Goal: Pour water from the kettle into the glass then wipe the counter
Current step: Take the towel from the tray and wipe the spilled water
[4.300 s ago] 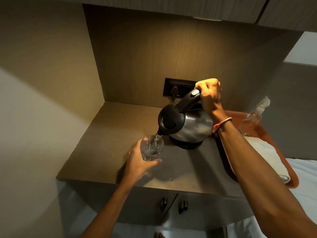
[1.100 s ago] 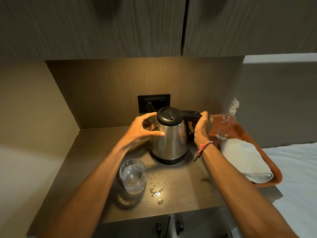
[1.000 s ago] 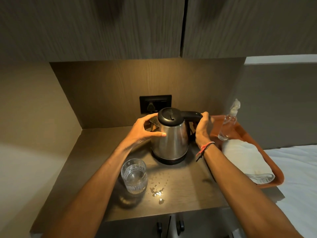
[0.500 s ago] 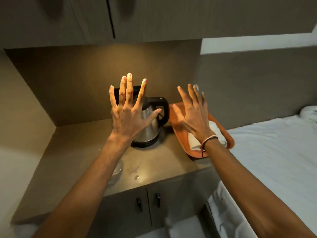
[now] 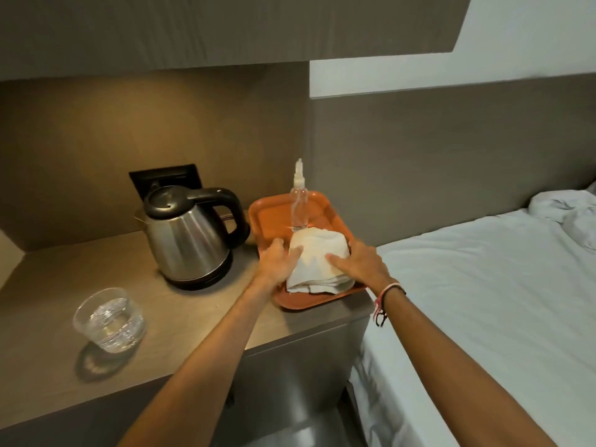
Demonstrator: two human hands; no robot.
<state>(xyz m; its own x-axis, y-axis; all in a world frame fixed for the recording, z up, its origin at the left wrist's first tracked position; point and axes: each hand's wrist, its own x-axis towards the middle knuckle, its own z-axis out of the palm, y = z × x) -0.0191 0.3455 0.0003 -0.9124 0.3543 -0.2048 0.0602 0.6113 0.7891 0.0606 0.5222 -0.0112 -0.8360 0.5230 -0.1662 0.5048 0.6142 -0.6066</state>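
The steel kettle (image 5: pixel 187 240) with a black lid and handle stands upright on its base at the back of the brown counter (image 5: pixel 200 317). A short glass (image 5: pixel 108 319) holding water sits near the counter's front left. A folded white cloth (image 5: pixel 317 262) lies in the orange tray (image 5: pixel 274 217) right of the kettle. My left hand (image 5: pixel 279 261) rests on the cloth's left side and my right hand (image 5: pixel 361 264) on its right side, fingers laid flat against it. Whether either hand grips the cloth is not clear.
A clear spray bottle (image 5: pixel 299 204) stands in the tray behind the cloth. A black wall socket (image 5: pixel 164 179) is behind the kettle. Cabinets hang overhead. A bed with white sheets (image 5: pixel 483 301) lies directly right of the counter.
Both hands were raised with fingers spread half a second ago; they have dropped onto the white cloth in the tray. The view has swung right. The kettle stays on its base.
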